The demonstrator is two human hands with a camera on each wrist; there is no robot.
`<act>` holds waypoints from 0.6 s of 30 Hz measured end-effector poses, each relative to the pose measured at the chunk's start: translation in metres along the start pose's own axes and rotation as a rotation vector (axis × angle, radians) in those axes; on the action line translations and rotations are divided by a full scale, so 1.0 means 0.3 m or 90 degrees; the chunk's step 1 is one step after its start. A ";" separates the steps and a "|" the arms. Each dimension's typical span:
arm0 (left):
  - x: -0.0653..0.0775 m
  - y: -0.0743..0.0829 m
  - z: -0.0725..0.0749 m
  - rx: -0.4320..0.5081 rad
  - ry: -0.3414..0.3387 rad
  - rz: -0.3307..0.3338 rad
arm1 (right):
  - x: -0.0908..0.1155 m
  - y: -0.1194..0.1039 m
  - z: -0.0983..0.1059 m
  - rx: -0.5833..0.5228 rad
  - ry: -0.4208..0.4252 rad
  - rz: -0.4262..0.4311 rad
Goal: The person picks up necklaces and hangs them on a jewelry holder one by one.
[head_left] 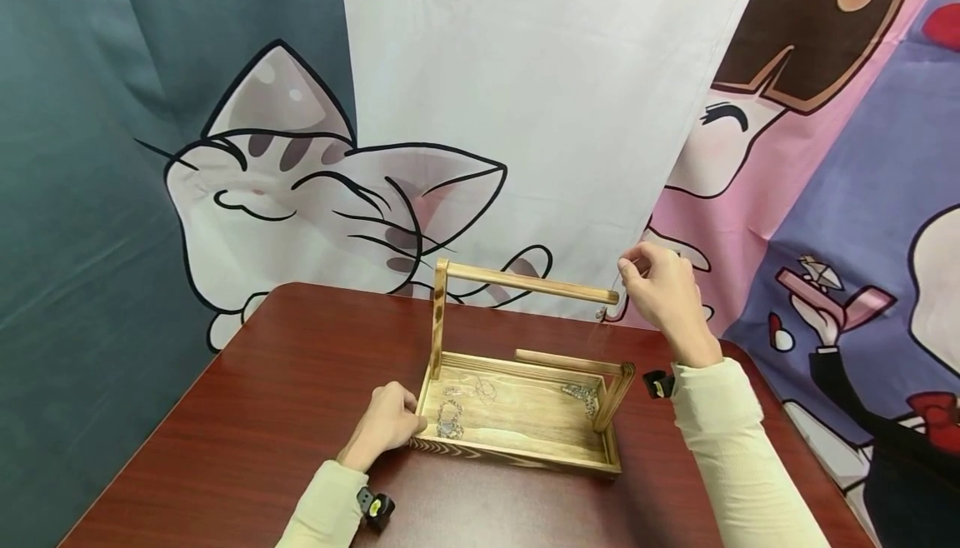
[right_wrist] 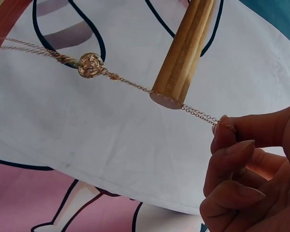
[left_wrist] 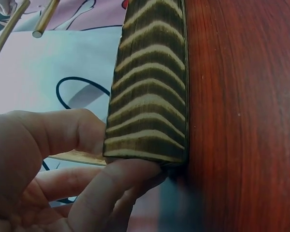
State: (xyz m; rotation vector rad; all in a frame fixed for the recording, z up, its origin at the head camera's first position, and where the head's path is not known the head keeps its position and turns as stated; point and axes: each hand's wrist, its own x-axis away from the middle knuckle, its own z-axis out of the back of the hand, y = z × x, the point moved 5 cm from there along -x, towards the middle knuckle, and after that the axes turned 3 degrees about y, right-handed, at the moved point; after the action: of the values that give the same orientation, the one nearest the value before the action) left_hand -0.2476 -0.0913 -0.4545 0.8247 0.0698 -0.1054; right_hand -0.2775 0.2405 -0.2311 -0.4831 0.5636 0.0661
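Observation:
A wooden jewelry stand (head_left: 517, 458) has a tray base, a tall left post with a long bar (head_left: 532, 284), and a short right post with a lower bar (head_left: 558, 360). My left hand (head_left: 392, 419) grips the tray's front left corner; in the left wrist view the thumb and fingers (left_wrist: 111, 186) lie on either side of it. Beside the long bar's free end, my right hand (head_left: 662, 286) pinches a thin gold chain necklace (right_wrist: 130, 83). Its round ornament (right_wrist: 91, 65) hangs below that end. The chain crosses the bar's end in the right wrist view; contact cannot be told.
Silvery chains (head_left: 450, 421) lie at the tray's left, near a finer chain (head_left: 482, 390). Another chain (head_left: 582, 396) sits by the short post. The stand rests on a red-brown table (head_left: 300, 398), with a printed cloth (head_left: 555, 115) behind it.

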 end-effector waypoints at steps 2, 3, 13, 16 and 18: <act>-0.001 -0.001 -0.002 -0.002 0.001 0.000 | 0.000 -0.005 -0.004 0.000 0.000 0.003; -0.002 -0.001 -0.002 -0.004 0.000 0.000 | 0.001 -0.006 -0.006 0.000 0.001 0.005; 0.001 0.000 -0.002 0.009 -0.024 -0.015 | -0.003 -0.028 -0.037 0.003 -0.008 0.003; -0.001 -0.002 -0.004 -0.004 -0.032 -0.011 | -0.002 -0.036 -0.048 0.004 -0.016 0.000; -0.003 -0.003 -0.005 -0.010 -0.032 -0.010 | -0.002 -0.040 -0.056 0.003 -0.020 -0.003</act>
State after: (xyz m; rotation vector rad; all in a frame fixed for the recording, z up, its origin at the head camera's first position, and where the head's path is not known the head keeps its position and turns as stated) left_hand -0.2488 -0.0907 -0.4561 0.8059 0.0293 -0.1410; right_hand -0.2841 0.2221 -0.2381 -0.4783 0.5312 0.0678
